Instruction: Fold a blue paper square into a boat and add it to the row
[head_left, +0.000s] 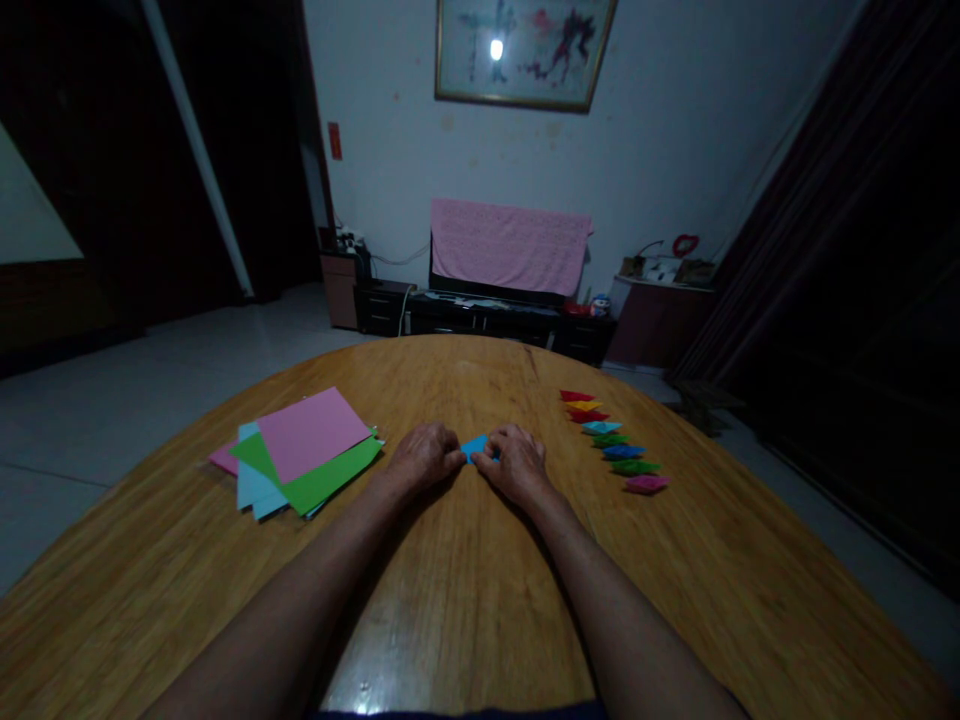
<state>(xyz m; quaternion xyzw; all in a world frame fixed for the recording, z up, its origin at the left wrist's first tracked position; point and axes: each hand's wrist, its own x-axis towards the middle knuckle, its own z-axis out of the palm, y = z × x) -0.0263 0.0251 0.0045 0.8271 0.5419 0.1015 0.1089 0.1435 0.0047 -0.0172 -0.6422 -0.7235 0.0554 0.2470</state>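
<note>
My left hand [424,458] and my right hand [519,465] meet near the middle of a round wooden table [465,385]. Their fingertips pinch a small piece of folded blue paper [474,448] from either side, partly hiding it. To the left of my left hand lies a loose stack of coloured paper sheets [307,450] in pink, green and light blue. To the right of my right hand, several small folded paper shapes [609,439] in red, yellow, blue, green and pink stand in a neat line.
The table's far edge curves behind the paper, with a tiled floor beyond it. A low dark cabinet [480,318] stands against the far wall under a pink cloth [510,247], which drapes a flat dark object. Dark curtains [810,190] hang at the right.
</note>
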